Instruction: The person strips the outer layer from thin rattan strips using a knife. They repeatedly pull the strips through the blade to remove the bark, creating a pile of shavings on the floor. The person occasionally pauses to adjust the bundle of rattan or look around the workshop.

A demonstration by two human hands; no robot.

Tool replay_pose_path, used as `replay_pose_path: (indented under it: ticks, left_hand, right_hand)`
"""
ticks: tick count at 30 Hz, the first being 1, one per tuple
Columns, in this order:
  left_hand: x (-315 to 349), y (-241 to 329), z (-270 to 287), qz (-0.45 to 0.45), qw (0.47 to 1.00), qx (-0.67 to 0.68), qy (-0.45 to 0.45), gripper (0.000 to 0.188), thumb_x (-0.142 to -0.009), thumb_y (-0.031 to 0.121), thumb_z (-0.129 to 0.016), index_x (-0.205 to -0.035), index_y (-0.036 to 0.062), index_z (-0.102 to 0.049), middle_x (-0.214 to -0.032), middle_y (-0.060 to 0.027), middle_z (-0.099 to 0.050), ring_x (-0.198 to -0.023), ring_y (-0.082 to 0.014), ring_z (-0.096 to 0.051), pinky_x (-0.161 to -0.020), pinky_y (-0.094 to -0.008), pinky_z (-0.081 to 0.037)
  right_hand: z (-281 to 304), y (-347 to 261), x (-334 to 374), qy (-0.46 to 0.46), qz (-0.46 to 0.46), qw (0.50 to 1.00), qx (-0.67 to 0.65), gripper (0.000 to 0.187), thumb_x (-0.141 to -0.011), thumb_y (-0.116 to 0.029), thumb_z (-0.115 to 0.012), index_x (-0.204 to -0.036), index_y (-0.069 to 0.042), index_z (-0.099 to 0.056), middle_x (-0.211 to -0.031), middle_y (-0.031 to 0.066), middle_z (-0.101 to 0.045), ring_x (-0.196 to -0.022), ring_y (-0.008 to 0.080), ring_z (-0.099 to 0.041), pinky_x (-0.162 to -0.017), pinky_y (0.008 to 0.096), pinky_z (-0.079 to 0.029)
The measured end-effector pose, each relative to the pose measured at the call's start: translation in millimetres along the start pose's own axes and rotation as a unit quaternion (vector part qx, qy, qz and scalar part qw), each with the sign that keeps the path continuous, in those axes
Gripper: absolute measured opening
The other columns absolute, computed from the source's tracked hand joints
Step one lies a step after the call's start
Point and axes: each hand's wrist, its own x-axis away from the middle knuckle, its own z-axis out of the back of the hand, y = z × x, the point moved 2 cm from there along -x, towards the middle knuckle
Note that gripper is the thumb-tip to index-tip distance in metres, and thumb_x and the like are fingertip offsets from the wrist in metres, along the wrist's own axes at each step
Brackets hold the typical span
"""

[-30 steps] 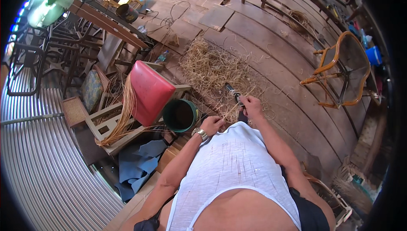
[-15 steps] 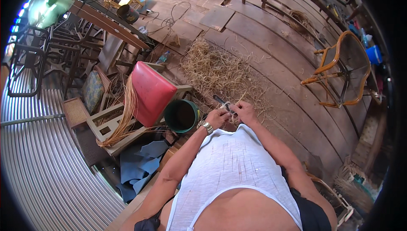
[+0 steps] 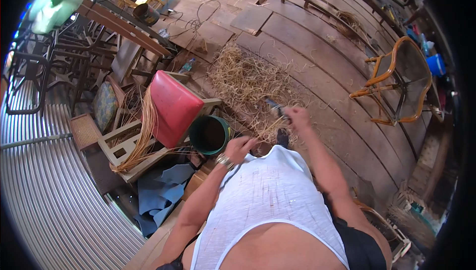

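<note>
My right hand [image 3: 298, 119], blurred by motion, is closed on a dark, narrow tool that looks like a knife [image 3: 274, 106], its tip pointing away to the left. My left hand [image 3: 239, 149], with a watch on the wrist, is closed in a pinch in front of my lap. Between the two hands runs a thin, pale rattan strip [image 3: 267, 132], its near end at my left fingers. Just beyond them a pile of curly rattan shavings [image 3: 245, 74] covers the floorboards. Left of my left hand stands a dark green bucket [image 3: 227, 138].
A red-cushioned seat [image 3: 173, 104] lies at the left, with a bundle of long rattan strands [image 3: 144, 146] draped over its frame. Blue sheet pieces [image 3: 159, 190] are beside me. A rattan armchair [image 3: 391, 86] stands at the right; a spinning fan [image 3: 57, 2] is far left.
My hands were close together around the tool. Now they are apart: the right has moved right and away with the tool, the left has drawn back to the left.
</note>
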Motion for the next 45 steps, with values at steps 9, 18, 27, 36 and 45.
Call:
replay_pose_path:
  ticks: [9, 18, 27, 36, 45]
  left_hand:
    - [84.1, -122.3, 46.2, 0.14, 0.981, -0.132, -0.037, 0.049, -0.091, 0.048, -0.056, -0.111, 0.0028, -0.061, -0.09, -0.0172, -0.067, -0.083, -0.0312, -0.063, -0.074, -0.038, -0.049]
    - [-54.6, 10.6, -10.3, 0.116, 0.948, 0.274, -0.11, 0.044, -0.094, 0.044, -0.055, -0.11, 0.0041, -0.063, -0.088, -0.0048, -0.065, -0.062, -0.0056, -0.051, -0.053, -0.0222, -0.042]
    - [-68.0, 19.5, -23.3, -0.057, 0.997, 0.013, -0.056, 0.039, -0.095, 0.038, -0.055, -0.081, 0.0016, -0.061, -0.067, -0.0016, -0.055, -0.063, -0.0116, -0.049, -0.059, -0.0285, -0.041]
    - [90.5, -161.5, 145.5, 0.151, 0.868, -0.471, -0.042, 0.035, -0.092, 0.045, -0.049, -0.087, 0.0185, -0.071, -0.089, -0.0084, -0.069, -0.078, -0.0267, -0.065, -0.065, -0.0384, -0.046]
    - [-0.3, -59.5, 14.6, -0.052, 0.998, -0.025, -0.031, 0.026, -0.092, 0.028, -0.057, -0.097, 0.0047, -0.067, -0.074, -0.0165, -0.066, -0.066, -0.0285, -0.064, -0.061, -0.0378, -0.049]
  right_hand:
    - [93.5, -31.2, -25.1, 0.065, 0.012, 0.997, 0.05, 0.031, -0.087, -0.036, -0.064, -0.075, -0.008, -0.064, -0.053, 0.0017, -0.057, -0.04, 0.0089, -0.05, -0.037, 0.0257, -0.038]
    - [-37.6, -20.2, 28.9, -0.015, 0.16, 0.986, 0.04, 0.033, -0.085, -0.034, -0.067, -0.069, -0.006, -0.062, -0.054, 0.0021, -0.057, -0.044, 0.0091, -0.053, -0.041, 0.026, -0.041]
    - [1.9, -24.6, 35.1, 0.026, -0.025, 0.998, -0.053, 0.031, -0.083, -0.034, -0.069, -0.077, -0.005, -0.065, -0.061, 0.0036, -0.061, -0.049, 0.0106, -0.057, -0.043, 0.0272, -0.044]
    - [264.6, -34.2, 37.0, 0.259, 0.022, 0.96, -0.106, 0.028, -0.091, -0.041, -0.06, -0.085, -0.013, -0.056, -0.062, -0.0008, -0.053, -0.041, 0.005, -0.042, -0.033, 0.0198, -0.029]
    - [-71.6, -43.2, 61.3, -0.13, 0.015, 0.991, 0.015, 0.02, -0.091, -0.028, -0.059, -0.085, -0.009, -0.061, -0.066, 0.0006, -0.057, -0.046, 0.0106, -0.05, -0.043, 0.0264, -0.041]
